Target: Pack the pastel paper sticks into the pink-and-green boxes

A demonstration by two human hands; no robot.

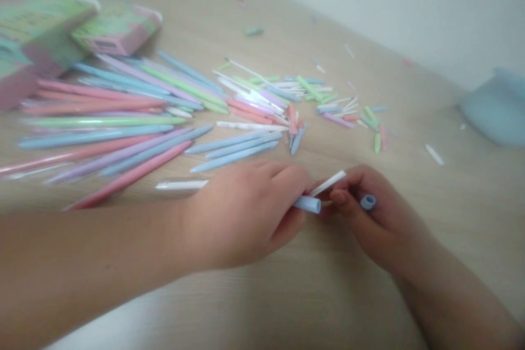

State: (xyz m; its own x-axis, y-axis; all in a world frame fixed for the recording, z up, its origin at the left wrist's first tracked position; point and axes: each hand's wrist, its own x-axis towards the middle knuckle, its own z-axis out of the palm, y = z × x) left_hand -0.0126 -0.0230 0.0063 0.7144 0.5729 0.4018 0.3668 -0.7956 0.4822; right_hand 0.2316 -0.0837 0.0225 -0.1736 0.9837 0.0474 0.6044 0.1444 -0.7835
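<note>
My left hand (250, 213) is closed around a light-blue pen barrel (309, 204) whose open, hollow end points right. A thin white stick, like a pen refill (328, 183), slants up between the two hands; which fingers hold it is unclear. My right hand (381, 219) is closed, thumb and forefinger pinched together close to the left fingertips. A short light-blue hollow piece, like a pen cap (368, 202), is tucked in that hand with its open end showing. Under and behind the left wrist lies a white pen in clear wrapping (180, 185).
Pastel pens (123, 120) lie fanned out on the left of the wooden table (287, 306). Three blue barrels (238, 147) and piles of small caps and white sticks (307, 90) lie beyond my hands. Green-and-pink boxes (118, 27) stand back left; a light-blue bag-like object (496, 109) sits right.
</note>
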